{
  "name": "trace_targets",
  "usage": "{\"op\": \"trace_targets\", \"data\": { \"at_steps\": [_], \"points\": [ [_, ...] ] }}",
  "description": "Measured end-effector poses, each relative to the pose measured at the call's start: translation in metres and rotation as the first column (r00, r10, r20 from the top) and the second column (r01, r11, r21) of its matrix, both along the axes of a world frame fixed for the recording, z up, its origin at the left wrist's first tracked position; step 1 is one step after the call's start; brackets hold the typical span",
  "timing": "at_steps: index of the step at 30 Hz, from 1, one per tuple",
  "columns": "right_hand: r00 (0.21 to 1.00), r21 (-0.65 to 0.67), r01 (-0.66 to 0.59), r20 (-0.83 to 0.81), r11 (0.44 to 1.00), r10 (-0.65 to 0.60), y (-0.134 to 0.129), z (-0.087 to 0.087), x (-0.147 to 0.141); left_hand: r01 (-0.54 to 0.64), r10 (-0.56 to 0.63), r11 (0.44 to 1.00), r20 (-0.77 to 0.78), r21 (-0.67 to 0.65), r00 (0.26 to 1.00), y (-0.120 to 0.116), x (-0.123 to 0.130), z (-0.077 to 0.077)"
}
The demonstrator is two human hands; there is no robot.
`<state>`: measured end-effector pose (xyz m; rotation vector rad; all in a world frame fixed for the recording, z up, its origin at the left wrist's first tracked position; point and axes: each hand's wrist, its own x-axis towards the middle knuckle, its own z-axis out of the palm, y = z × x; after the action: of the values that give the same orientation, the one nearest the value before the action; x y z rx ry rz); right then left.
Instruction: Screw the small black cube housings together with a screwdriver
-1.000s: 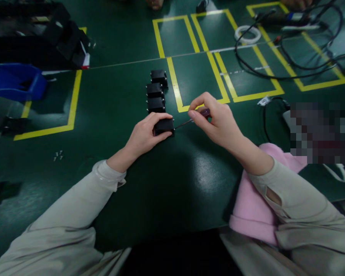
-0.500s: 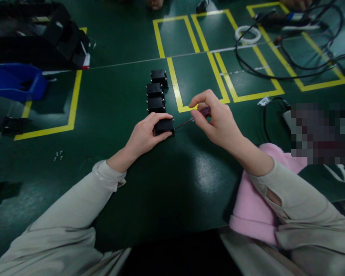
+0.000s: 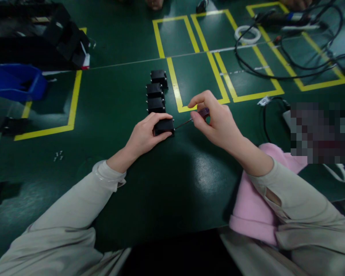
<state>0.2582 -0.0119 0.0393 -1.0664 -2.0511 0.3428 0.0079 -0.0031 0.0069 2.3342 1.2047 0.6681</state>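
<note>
"Green tabletop beneath it all; with twelve pointing away from the person, how do the hands stand around the held block?"

"The left hand is nearer, touching from about eight o'clock, thumb and forefinger pinching the block between its near and far sides. The right hand is well off at two o'clock, fingers bent round a screwdriver, the forefinger's tip standing apart from the thumb"

"And the rest of the row?"

"Three similar blocks run up toward twelve. The held one sits on the tabletop at their six o'clock end, its long axis roughly nine to three"

"So what does the next move turn on?"

"The shaft's line, I'd judge. It slants in from two o'clock to the block's three o'clock end, so it lies oblique to that long axis. The tip is at a bright screw there; whether it is seated is too small to tell"
</note>
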Motion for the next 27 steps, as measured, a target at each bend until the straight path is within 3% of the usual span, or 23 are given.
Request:
{"op": "trace_targets", "data": {
  "at_steps": [27],
  "points": [
    [0.995,-0.060,-0.049,-0.092,0.997,0.043,0.0024,-0.0006,-0.0002,-0.008,0.008,1.000,-0.010,-0.023,1.000,-0.0007,0.0012,0.0018]
  ]
}}
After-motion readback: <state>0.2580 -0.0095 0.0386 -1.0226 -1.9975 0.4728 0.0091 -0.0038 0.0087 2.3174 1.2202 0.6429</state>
